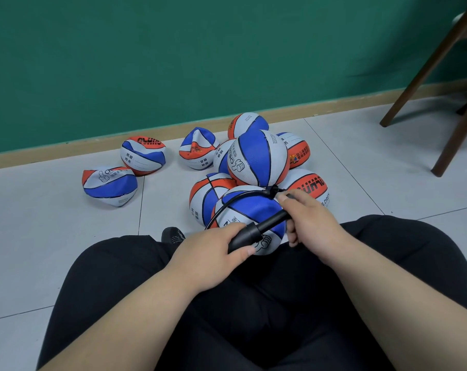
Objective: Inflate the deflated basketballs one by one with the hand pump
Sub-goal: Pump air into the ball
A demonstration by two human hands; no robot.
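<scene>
Both grips held the hand pump [256, 232], left hand [213, 253] on barrel, right hand [310, 218] at handle; hose [227, 203] met near basketball [253, 207], so pumping strokes seemed due.

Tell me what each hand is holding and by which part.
Both hold the black hand pump: the left hand grips its thick barrel, and the right hand grips the thinner handle end, above a blue-and-white basketball.
</scene>
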